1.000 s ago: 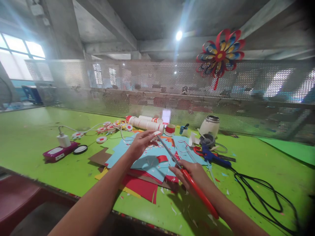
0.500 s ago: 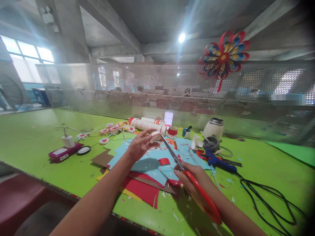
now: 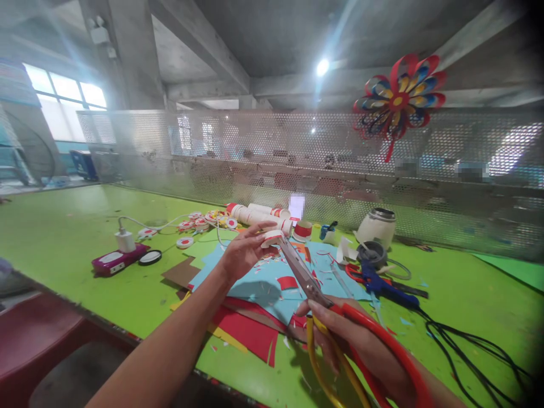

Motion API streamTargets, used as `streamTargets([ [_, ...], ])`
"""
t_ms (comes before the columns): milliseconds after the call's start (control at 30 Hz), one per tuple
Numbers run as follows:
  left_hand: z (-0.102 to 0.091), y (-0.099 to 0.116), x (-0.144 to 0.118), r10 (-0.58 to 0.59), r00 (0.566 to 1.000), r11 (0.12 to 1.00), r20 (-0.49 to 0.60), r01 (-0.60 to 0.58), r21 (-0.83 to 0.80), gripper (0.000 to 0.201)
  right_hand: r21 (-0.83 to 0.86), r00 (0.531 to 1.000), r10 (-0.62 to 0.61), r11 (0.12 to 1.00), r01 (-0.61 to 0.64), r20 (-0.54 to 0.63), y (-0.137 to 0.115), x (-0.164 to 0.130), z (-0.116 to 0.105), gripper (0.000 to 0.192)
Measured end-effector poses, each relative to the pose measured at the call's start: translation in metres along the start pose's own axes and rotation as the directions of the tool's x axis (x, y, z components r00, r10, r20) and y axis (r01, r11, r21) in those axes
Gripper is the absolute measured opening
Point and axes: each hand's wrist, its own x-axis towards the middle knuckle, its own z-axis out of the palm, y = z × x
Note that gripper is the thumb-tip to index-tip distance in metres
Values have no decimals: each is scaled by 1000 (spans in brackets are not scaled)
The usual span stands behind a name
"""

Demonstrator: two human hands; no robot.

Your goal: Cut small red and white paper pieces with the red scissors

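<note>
Green table (image 3: 72, 226), my left hand (image 3: 243, 254) pinching a curved white piece (image 3: 272, 238), my right hand (image 3: 345, 324) gripping scissors (image 3: 310, 288), tips near that piece

1. There's the ceiling lamp (image 3: 323, 67), glaring white, a bluish streak shooting through it!
2. Windows (image 3: 67, 89) at left, blown out pale with daylight!
3. Soft shadow below the left hand (image 3: 243, 256), dimming the blue paper (image 3: 259, 286)!
4. Haze smears the mesh screen (image 3: 255, 133), and the far right edge drops black!

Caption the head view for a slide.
Left hand holds a small white piece, right hand holds scissors at its edge.
</note>
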Motion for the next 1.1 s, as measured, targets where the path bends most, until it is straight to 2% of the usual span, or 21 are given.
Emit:
streamTargets([
  [133, 2, 0, 0, -19, 1000, 1000, -15, 19, -5, 36, 34, 999, 41, 999, -41, 10, 7, 2, -1, 42],
  [400, 4, 0, -1, -34, 999, 999, -36, 35, 10, 37, 59, 997, 75, 996, -74, -11, -2, -1, 2, 44],
  [867, 2, -3, 0, -35, 999, 999, -4, 35, 39, 34, 64, 999, 46, 997, -46, -7, 7, 2, -5, 34],
  [1100, 4, -3, 0, -43, 999, 998, -11, 44, 44, 33, 44, 999, 33, 999, -32, -28, 1, 1, -1, 36],
])
